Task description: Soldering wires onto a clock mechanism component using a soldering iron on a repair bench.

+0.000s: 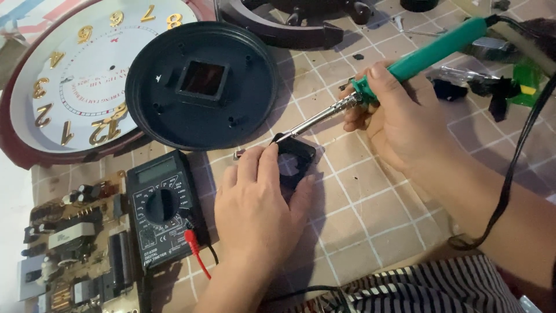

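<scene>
My left hand [260, 203] holds a small black square clock movement [295, 159] against the tiled surface, fingers on its top and left side. My right hand [394, 116] grips a soldering iron with a green handle [431, 51]. Its metal shaft slants down to the left, and the tip [280, 138] touches the top left corner of the black movement. The iron's black cord [515, 168] loops down over my right forearm.
A round black clock back [200, 87] with a square opening lies on a white clock face [69, 81] with gold numerals. A black multimeter [162, 211] with a red lead and a circuit board [75, 249] sit at the lower left. Tools and dark parts lie along the top.
</scene>
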